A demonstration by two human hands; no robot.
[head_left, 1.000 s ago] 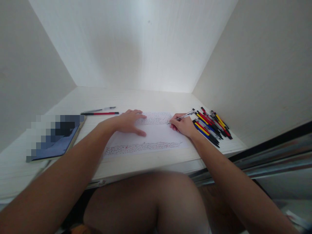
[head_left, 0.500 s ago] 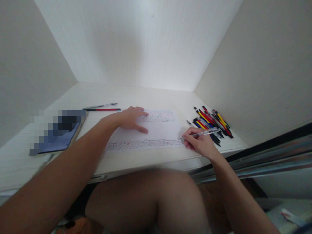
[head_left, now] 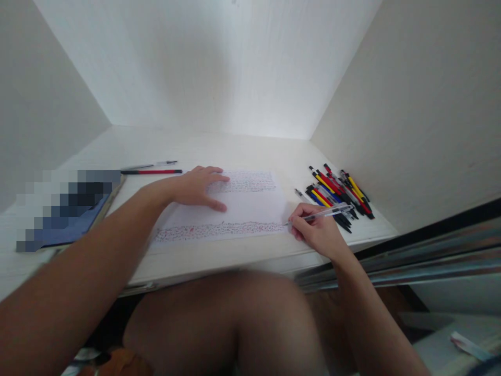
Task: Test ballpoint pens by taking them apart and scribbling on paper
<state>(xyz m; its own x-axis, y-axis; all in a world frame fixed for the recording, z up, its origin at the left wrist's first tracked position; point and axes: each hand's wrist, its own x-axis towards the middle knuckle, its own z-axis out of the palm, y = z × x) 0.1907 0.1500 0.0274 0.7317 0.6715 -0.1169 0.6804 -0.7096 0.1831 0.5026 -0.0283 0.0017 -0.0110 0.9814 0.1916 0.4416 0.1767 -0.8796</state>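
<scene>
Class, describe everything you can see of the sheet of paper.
The sheet of paper is white and thin-looking, lying flat on the desk. Bands of tiny coloured marks, too small to read, cross its far and near parts; between them it looks blank. The left hand lies on its left side; the right hand holds a clear pen at the paper's right edge.

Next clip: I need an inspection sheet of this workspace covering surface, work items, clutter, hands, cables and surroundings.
Surface: white desktop, faintly grained.
Job's things: paper sheet with bands of small marks near its far and near edges; transparent pen in use.
Clutter: mixed-colour pen pile at right; red-and-black pen and loose transparent pen at left; flat blue object, partly pixelated.
Hands: left hand spread over paper; right hand grips transparent pen, tip by near band's right end.
Cables: nothing seen.
Surroundings: pale back panel and side panels.
</scene>
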